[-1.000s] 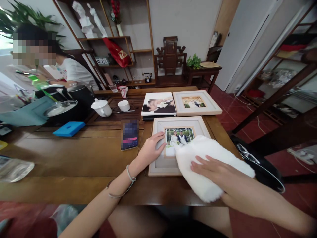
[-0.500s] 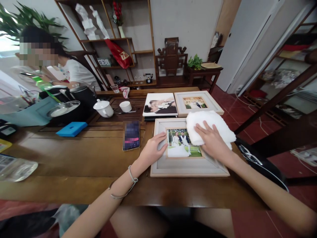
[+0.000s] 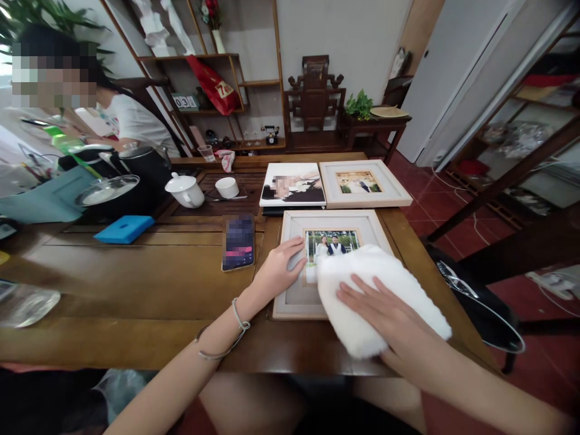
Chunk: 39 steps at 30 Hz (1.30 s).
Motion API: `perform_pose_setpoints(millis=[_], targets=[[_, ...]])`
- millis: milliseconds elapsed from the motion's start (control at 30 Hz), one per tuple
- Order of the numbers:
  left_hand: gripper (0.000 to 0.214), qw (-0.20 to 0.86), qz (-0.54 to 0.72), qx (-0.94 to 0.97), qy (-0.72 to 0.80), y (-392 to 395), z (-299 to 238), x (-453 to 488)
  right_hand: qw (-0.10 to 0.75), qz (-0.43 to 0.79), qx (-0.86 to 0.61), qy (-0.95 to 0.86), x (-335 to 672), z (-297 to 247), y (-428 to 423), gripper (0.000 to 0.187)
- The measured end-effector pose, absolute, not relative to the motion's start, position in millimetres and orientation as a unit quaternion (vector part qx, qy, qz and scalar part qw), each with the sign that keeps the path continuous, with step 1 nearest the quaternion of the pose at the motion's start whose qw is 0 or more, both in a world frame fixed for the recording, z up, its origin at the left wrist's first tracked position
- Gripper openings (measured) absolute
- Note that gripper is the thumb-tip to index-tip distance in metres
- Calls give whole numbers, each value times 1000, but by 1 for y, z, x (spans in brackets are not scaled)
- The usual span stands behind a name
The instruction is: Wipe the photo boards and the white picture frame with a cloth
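A pale wooden picture frame [image 3: 294, 302] lies flat near the table's front edge, with a photo [image 3: 333, 240] of a couple in it. My left hand [image 3: 283, 266] rests on the frame's left border, fingers stretched out. My right hand [image 3: 385, 308] has a fluffy white towel [image 3: 348, 269] under its fingers, pressed over the frame's lower right part. The towel hides the lower photo and that corner of the frame, and it hangs past the frame's front edge. My right thumb is out of sight.
Behind lie another framed photo [image 3: 394, 187] and a white photo panel [image 3: 292, 168]. To the left are a phone [image 3: 238, 241], a blue box [image 3: 124, 229], a lidded cup [image 3: 185, 190], a small bowl [image 3: 226, 187] and a black kettle [image 3: 145, 169]. A person [image 3: 140, 124] sits at far left.
My right hand has drawn the towel down toward me, from the frame's upper right to its lower right, uncovering the upper right border. My left hand stays on the left border.
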State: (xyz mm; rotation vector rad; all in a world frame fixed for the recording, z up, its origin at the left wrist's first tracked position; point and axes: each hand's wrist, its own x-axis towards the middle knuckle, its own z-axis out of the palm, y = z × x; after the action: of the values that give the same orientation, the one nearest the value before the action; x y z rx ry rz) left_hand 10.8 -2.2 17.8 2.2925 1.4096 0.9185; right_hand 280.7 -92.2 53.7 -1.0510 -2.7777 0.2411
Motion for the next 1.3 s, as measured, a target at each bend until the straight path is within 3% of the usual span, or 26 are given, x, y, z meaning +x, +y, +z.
perform_pose_setpoints(millis=[233,433,567,733,867,1100,1300], targets=[[36,142,327,803,477,-1,13,10,140,-9,-438,-888,290,44,2,83],[35,139,325,808,472,0,12,10,134,-20,-482,-865,271,49,67,77],[36,138,333,805,472,0,12,10,92,9,-425,-901,256,46,42,79],[35,138,331,802,477,-2,15,12,2,131,-319,-939,270,74,-47,92],[36,141,325,800,484,-2,15,12,8,169,-317,-933,305,93,-83,89],[34,146,339,796,480,0,11,11,94,34,-462,-881,305,57,2,81],[32,139,339,802,472,0,12,11,52,-53,-506,-859,253,54,37,73]])
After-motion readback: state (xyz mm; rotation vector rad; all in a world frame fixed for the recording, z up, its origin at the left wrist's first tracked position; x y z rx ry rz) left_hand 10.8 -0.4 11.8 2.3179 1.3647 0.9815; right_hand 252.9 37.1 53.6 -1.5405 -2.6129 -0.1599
